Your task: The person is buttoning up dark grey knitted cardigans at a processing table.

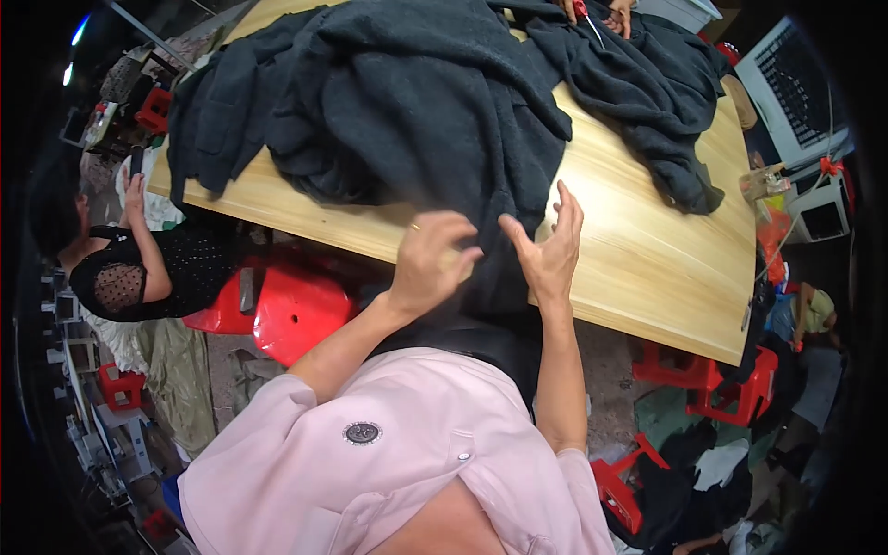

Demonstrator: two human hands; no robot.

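Garment: big dark charcoal fleecy knit garment [407,102] heaped over the far-left part of the pale wooden worktable [647,250], with one strip hanging over the near edge right between the hands.

Left hand [435,259]: fingers curled into a loose pinch at the near edge; looks like it's nipping the cloth or something small and pale, can't really tell which, it's blurry.

Right hand [548,250]: fingers spread and released, palm turned toward the hanging strip, just beside it, not gripping.

Key relation: the hanging strip runs away from the person, up over the edge into the heap; the left hand is the one nearer it.

Other stuff: a second dark fleecy piece [647,83] at the far-right corner, where another person's hands [606,14] work with red-handled scissors [585,17].

Containers: clear plastic bag [764,182] off the right edge, contents not readable.

Floor: red plastic stools [296,310] under the near edge.
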